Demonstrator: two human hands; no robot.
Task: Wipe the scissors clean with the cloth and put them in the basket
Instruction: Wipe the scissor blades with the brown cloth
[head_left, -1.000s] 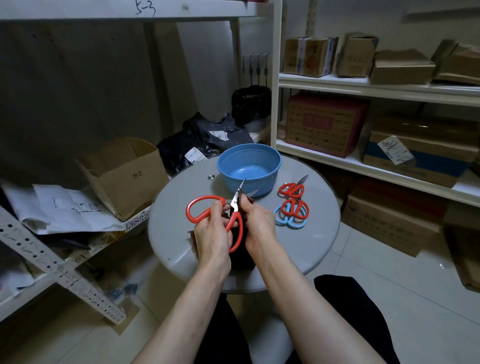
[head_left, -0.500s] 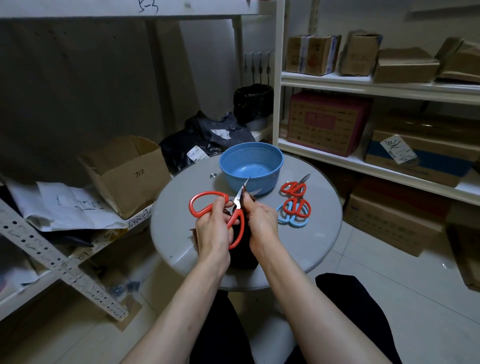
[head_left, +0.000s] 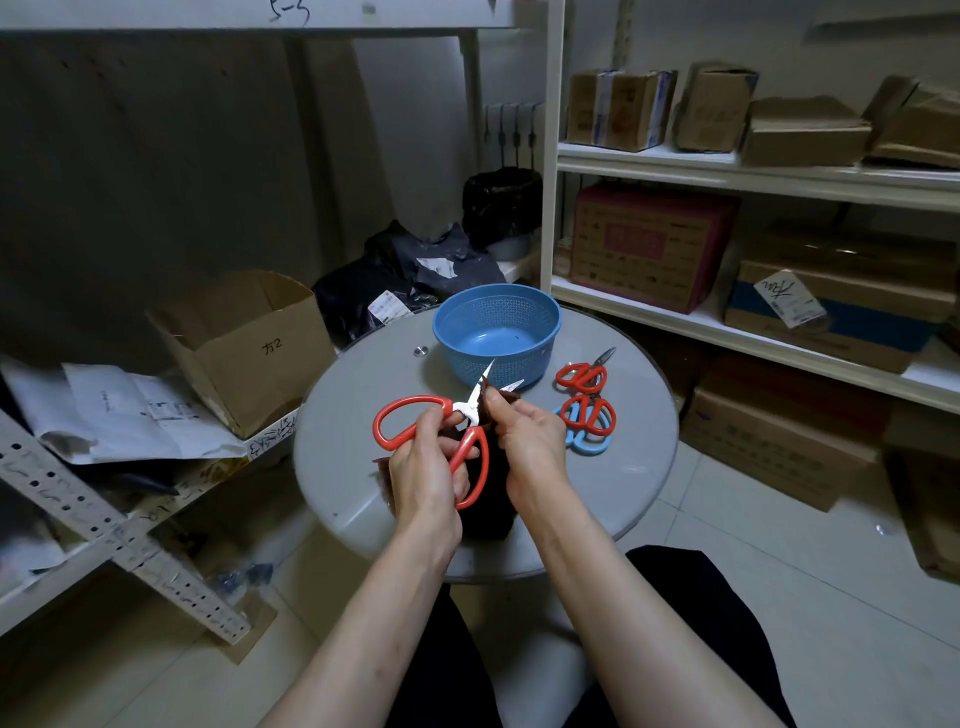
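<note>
Left grip: my left hand (head_left: 423, 467) curls round the red handles of the scissors (head_left: 469, 413), blades spread, tips pointing away from me.
Right grip: the right hand (head_left: 530, 441) pinches the dark cloth (head_left: 493, 467) onto one blade near the pivot.
Where: the scissors sit in both hands over the table (head_left: 628, 483), just in front of the basket (head_left: 548, 325).
Handling: light, stiff, sharp-tipped and slick on the steel, I reckon, so take the handle loops, never the edge. The cloth looks soft and bunches.
Pose: both forearms reach in from below, wrists close, backs of the hands towards me.
Around: spare scissors (head_left: 589, 413) lie on the table beside the right hand.
</note>
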